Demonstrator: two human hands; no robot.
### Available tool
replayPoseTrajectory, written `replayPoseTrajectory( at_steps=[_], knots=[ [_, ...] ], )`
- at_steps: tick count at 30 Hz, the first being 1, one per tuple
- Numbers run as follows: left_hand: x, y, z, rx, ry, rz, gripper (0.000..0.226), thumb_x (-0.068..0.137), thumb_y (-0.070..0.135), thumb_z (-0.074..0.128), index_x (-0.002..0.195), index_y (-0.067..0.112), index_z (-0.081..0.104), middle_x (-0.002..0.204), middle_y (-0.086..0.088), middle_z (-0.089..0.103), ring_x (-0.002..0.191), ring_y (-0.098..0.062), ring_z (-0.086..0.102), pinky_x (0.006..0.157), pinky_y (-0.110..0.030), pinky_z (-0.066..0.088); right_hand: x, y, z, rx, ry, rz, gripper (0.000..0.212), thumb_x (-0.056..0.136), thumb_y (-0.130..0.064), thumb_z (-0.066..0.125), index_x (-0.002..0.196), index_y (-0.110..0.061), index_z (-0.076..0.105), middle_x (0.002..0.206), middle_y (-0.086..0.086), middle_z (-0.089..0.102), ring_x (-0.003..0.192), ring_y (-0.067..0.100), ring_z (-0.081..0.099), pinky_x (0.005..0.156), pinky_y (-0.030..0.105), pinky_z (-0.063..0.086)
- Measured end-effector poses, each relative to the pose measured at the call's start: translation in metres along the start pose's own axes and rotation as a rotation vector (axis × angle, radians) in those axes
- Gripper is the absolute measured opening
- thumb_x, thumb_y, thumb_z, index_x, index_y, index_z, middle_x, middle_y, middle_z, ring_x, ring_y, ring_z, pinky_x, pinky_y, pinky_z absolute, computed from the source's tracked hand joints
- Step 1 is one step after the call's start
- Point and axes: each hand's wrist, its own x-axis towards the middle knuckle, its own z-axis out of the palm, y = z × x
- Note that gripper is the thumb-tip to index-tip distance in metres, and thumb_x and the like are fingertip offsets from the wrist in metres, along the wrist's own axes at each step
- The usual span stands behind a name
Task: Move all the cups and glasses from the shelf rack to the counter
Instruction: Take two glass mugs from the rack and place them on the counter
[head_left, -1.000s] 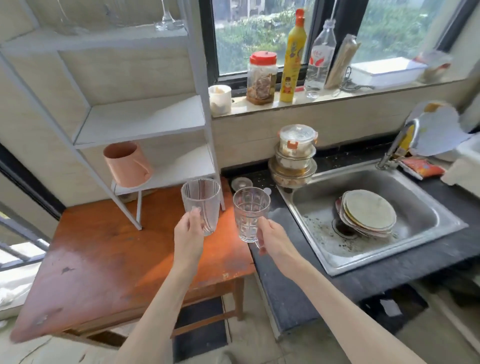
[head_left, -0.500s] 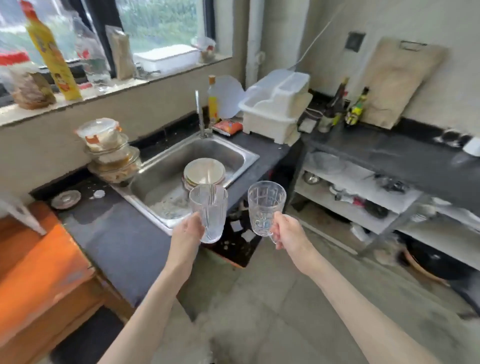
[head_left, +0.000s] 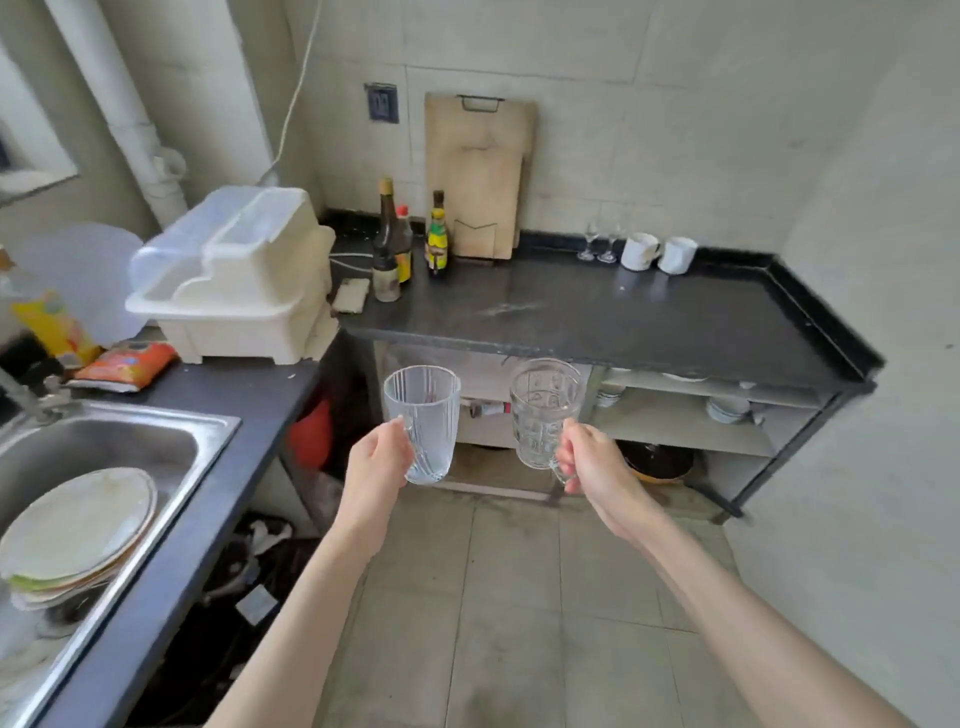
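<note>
My left hand (head_left: 375, 460) grips a clear ribbed glass mug (head_left: 426, 423) by its handle, upright, in mid-air over the floor. My right hand (head_left: 592, 460) holds a clear patterned glass mug (head_left: 543, 410) the same way, just to the right. Both mugs hang in front of the black counter (head_left: 623, 317), below its front edge. At the counter's back right stand two small stemmed glasses (head_left: 600, 241) and two white mugs (head_left: 657, 253). The shelf rack is out of view.
Sauce bottles (head_left: 397, 244) and a wooden cutting board (head_left: 478, 171) stand at the counter's back left. A white dish drainer (head_left: 239, 275) sits at the corner. The steel sink (head_left: 104, 452) with stacked plates is at the left. Open shelves with bowls lie under the counter.
The view has swung right, from the rack and orange table past the sink to the black counter. Both hands carried the glass mugs along, still held upright.
</note>
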Motion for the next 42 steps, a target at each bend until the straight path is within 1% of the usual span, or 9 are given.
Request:
replayPoseTrajectory(
  at_steps=[4, 9, 15, 18, 28, 30, 33, 37, 42],
  knots=[
    [0.081, 0.014, 0.053, -0.002, -0.076, -0.010, 0.023, 0.071, 0.037, 0.038, 0.072, 0.014, 0.038, 0.063, 0.001, 0.027, 0.061, -0.015, 0.023, 0.060, -0.034, 0.022, 0.073, -0.019, -0.038, 0.025, 0.082, 0.030, 0.032, 0.096, -0.026, 0.030, 0.065, -0.019, 0.030, 0.057, -0.004, 0.028, 0.055, 0.014, 0.028, 0.053, 0.026, 0.028],
    [0.166, 0.027, 0.122, 0.042, -0.116, -0.025, 0.019, 0.089, 0.026, 0.036, 0.074, 0.014, 0.039, 0.066, -0.004, 0.033, 0.066, -0.018, 0.028, 0.063, -0.034, 0.025, 0.145, -0.028, -0.088, 0.126, 0.145, 0.056, 0.032, 0.097, -0.024, 0.030, 0.065, -0.019, 0.029, 0.058, -0.004, 0.027, 0.054, 0.013, 0.026, 0.053, 0.027, 0.025],
    [0.242, 0.019, 0.207, 0.087, -0.207, -0.087, 0.021, 0.090, 0.021, 0.034, 0.070, 0.015, 0.036, 0.065, -0.003, 0.031, 0.066, -0.019, 0.027, 0.063, -0.034, 0.024, 0.222, -0.013, -0.145, 0.169, 0.209, 0.122, 0.033, 0.097, -0.023, 0.029, 0.065, -0.019, 0.027, 0.058, -0.004, 0.024, 0.054, 0.013, 0.024, 0.051, 0.026, 0.025],
    [0.274, 0.015, 0.254, 0.137, -0.220, -0.132, 0.021, 0.092, 0.020, 0.031, 0.076, 0.013, 0.040, 0.069, -0.007, 0.035, 0.069, -0.020, 0.030, 0.064, -0.033, 0.028, 0.269, -0.005, -0.175, 0.170, 0.221, 0.139, 0.032, 0.097, -0.023, 0.029, 0.066, -0.019, 0.027, 0.058, -0.004, 0.025, 0.055, 0.013, 0.025, 0.054, 0.027, 0.026],
    [0.392, 0.008, 0.392, 0.107, -0.092, -0.229, 0.021, 0.082, 0.015, 0.035, 0.061, 0.015, 0.028, 0.069, -0.008, 0.033, 0.073, -0.021, 0.032, 0.065, -0.034, 0.029, 0.439, -0.001, -0.277, 0.088, 0.179, 0.160, 0.030, 0.093, -0.022, 0.030, 0.063, -0.017, 0.030, 0.065, 0.001, 0.033, 0.062, 0.016, 0.031, 0.059, 0.028, 0.031],
    [0.412, 0.007, 0.408, 0.112, -0.079, -0.242, 0.021, 0.081, 0.017, 0.035, 0.061, 0.015, 0.028, 0.069, -0.008, 0.033, 0.074, -0.021, 0.032, 0.066, -0.035, 0.031, 0.465, 0.002, -0.289, 0.093, 0.186, 0.181, 0.031, 0.092, -0.021, 0.032, 0.061, -0.017, 0.032, 0.064, 0.002, 0.035, 0.062, 0.016, 0.033, 0.059, 0.028, 0.032],
    [0.443, 0.009, 0.430, 0.106, -0.083, -0.274, 0.016, 0.066, 0.027, 0.037, 0.062, 0.014, 0.029, 0.069, -0.008, 0.036, 0.075, -0.022, 0.034, 0.070, -0.035, 0.034, 0.504, 0.005, -0.299, 0.093, 0.176, 0.217, 0.033, 0.090, -0.019, 0.033, 0.058, -0.016, 0.034, 0.065, 0.003, 0.037, 0.065, 0.017, 0.035, 0.062, 0.028, 0.035],
    [0.494, 0.012, 0.454, 0.128, -0.117, -0.317, 0.014, 0.060, 0.026, 0.037, 0.058, 0.014, 0.030, 0.076, -0.012, 0.045, 0.078, -0.023, 0.041, 0.072, -0.034, 0.038, 0.557, 0.001, -0.302, 0.085, 0.162, 0.262, 0.036, 0.091, -0.019, 0.032, 0.056, -0.014, 0.036, 0.070, 0.004, 0.041, 0.069, 0.018, 0.039, 0.067, 0.030, 0.039],
    [0.567, 0.005, 0.485, 0.136, -0.154, -0.335, 0.020, 0.079, 0.013, 0.038, 0.060, 0.011, 0.032, 0.077, -0.009, 0.050, 0.080, -0.022, 0.047, 0.071, -0.030, 0.042, 0.630, -0.001, -0.294, 0.143, 0.166, 0.320, 0.029, 0.093, -0.018, 0.035, 0.070, -0.010, 0.049, 0.076, 0.003, 0.052, 0.073, 0.014, 0.050, 0.070, 0.030, 0.044]
  ],
)
